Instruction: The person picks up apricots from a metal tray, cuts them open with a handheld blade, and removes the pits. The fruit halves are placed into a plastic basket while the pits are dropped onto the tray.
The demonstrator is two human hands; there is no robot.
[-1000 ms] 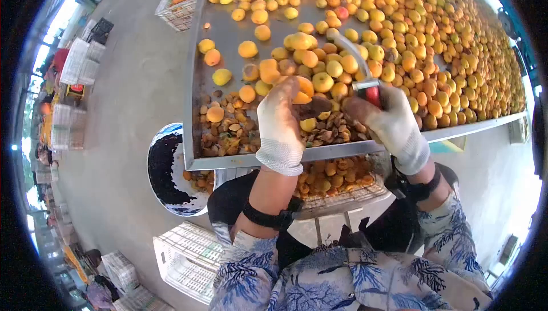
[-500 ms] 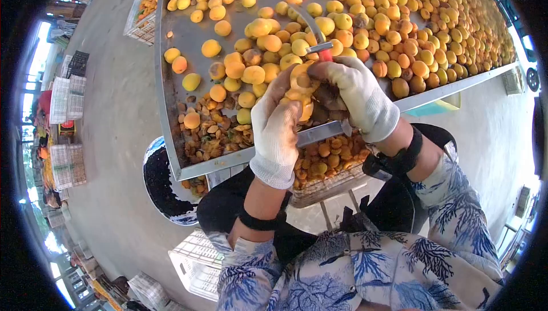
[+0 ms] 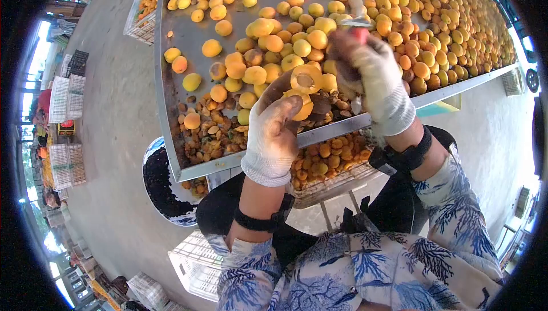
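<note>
My left hand (image 3: 270,134), in a soiled white glove, grips a halved apricot (image 3: 306,79) whose two cut halves lie spread apart, with hollows showing. Closed around the red handle of a curved-blade knife (image 3: 358,32) is my gloved right hand (image 3: 383,82), to the right of the fruit and apart from it. The blade points away from me and is blurred by motion. Whole apricots (image 3: 251,74) lie on the metal table just beyond both hands. Left of my left hand, pits and fruit scraps (image 3: 214,134) cover the table corner.
The metal table (image 3: 188,31) has a raised rim along its near edge. Beneath it stands a crate of apricot halves (image 3: 325,162). A dark-lined bucket (image 3: 165,182) and a white crate (image 3: 197,262) are on the floor at left. Another filled crate (image 3: 145,22) stands farther off.
My right hand has moved away from the fruit, up and to the right, with the knife. The apricot in my left hand now shows its two halves opened apart.
</note>
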